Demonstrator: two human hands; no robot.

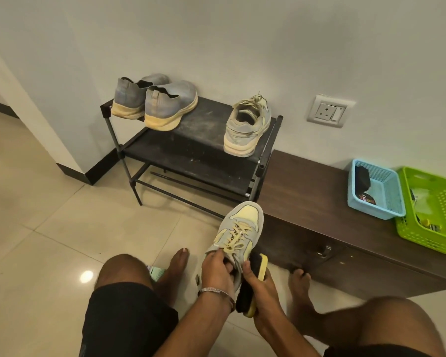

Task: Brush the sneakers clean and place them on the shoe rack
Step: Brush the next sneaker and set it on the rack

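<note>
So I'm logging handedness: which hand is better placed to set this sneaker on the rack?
Left. The left hand already grips the sneaker at its collar; the right hand holds the brush.

Black shorts (pixel 124 318), bracelet (pixel 215 292), bare feet (pixel 298 282)

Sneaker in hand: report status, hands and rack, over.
Left hand grips laced sneaker at collar. Right hand holds brush against its side. Matching sneaker on shoe rack beside grey pair. Nothing blocking.
</note>
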